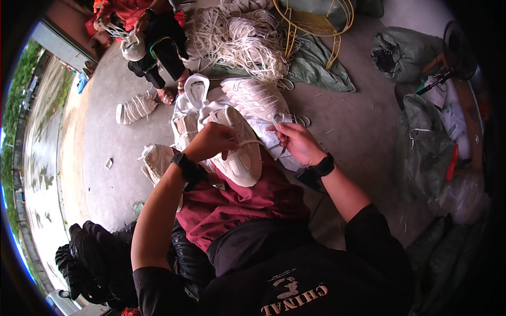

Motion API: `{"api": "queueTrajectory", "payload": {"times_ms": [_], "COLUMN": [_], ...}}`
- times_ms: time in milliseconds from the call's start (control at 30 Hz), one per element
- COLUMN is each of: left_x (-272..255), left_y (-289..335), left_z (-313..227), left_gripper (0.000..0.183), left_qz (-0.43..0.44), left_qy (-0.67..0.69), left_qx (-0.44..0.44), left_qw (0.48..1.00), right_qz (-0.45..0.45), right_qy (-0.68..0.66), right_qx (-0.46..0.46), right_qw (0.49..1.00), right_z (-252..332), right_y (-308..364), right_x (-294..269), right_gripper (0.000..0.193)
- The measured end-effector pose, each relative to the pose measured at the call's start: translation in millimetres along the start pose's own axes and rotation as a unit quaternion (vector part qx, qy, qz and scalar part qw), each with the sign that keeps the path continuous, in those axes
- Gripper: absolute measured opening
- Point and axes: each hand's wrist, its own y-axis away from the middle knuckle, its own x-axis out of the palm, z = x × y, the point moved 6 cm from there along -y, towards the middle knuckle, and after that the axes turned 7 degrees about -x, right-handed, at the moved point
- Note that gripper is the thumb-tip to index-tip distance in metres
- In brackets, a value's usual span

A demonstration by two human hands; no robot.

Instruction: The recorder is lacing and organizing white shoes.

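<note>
**While the lace spans the gap, slack is the danger**

As we look down at the lap, dark red trousers [237,203] carry the centrepiece: a white shoe [245,168], toe pointing back at the wearer, nothing under it but cloth and thighs. One shift of the knees, I'd judge, and it could roll off sideways.

Now the hands! At ten o'clock on the shoe, the left hand [211,141] curls over the upper, fingers bent at a pale lace [254,141]; whether they close on it, I can't tell. Out at three o'clock, the right hand [298,141] has thumb and forefinger drawn together, but what sits between them is too small to call. A loose pinch there could let the strand slip; a hard, uneven tug could twist it or swing the shoe round.

Just beyond, near twelve o'clock, lies a fan of laces [253,95], its loose ends trailing close to that right hand: brush them and there's a snag. Over at nine, another white shoe [158,160] sits near the leg, where a careless foot could knock it.

Farther out, a co-worker [126,13] at eleven handles a shoe, and a great tangled heap of laces [237,39] sprawls at twelve, ripe for knots if anyone pulls carelessly.
</note>
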Motion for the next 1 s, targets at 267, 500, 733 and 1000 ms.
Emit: {"api": "queueTrajectory", "payload": {"times_ms": [267, 500, 733, 1000], "left_x": [2, 2, 3, 2], "left_y": [1, 1, 0, 2], "left_z": [-2, -1, 3, 1], "left_gripper": [0.009, 0.009, 0.009, 0.009], "left_qz": [0.004, 0.009, 0.008, 0.018], "left_qy": [-0.006, 0.001, 0.026, 0.012], "left_qx": [-0.011, -0.006, 0.002, -0.006], "left_qw": [1.000, 1.000, 1.000, 1.000], "right_qz": [-0.015, -0.016, -0.011, 0.011], "right_qy": [0.002, 0.103, 0.177, 0.355], "right_qx": [0.002, -0.076, -0.084, -0.058], "right_qw": [1.000, 0.992, 0.980, 0.933], "right_z": [4, 21, 13, -13], "right_y": [4, 7, 8, -7], "right_x": [-6, 4, 27, 28], "right_gripper": [0.023, 0.023, 0.021, 0.019]}}
